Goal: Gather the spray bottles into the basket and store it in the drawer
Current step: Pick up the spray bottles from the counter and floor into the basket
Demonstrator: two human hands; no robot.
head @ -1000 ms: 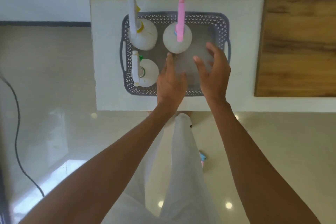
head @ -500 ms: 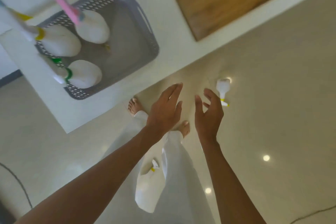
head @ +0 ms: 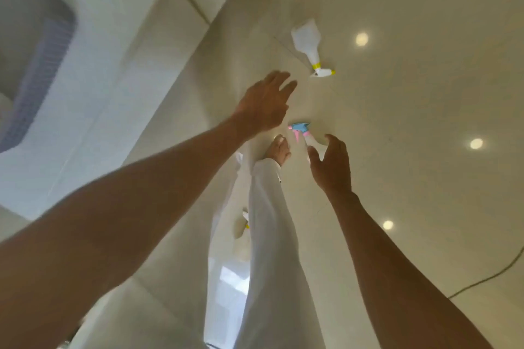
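Observation:
A white spray bottle with a yellow collar (head: 309, 45) lies on the tiled floor, up and to the right of my hands. A second bottle with a blue and pink trigger head (head: 301, 129) lies on the floor between my hands, its body partly hidden by my right hand (head: 331, 164). That hand is spread just above it, fingers apart, holding nothing. My left hand (head: 263, 103) is open too, a little left of the trigger head. A third bottle with a yellow collar (head: 244, 227) peeks out behind my white trouser leg. The grey basket (head: 39, 71) is blurred at the far left.
The white table (head: 119, 59) holding the basket fills the upper left. My white-trousered leg (head: 272, 249) and bare foot (head: 278, 150) stand in the middle. A dark cable (head: 487, 278) runs across the floor at lower right. Glossy floor tiles reflect ceiling lights.
My view has swung down and right, from the basket to the floor. Both hands have dropped away from the table toward the bottles on the floor, and the blue and pink trigger head has come into view.

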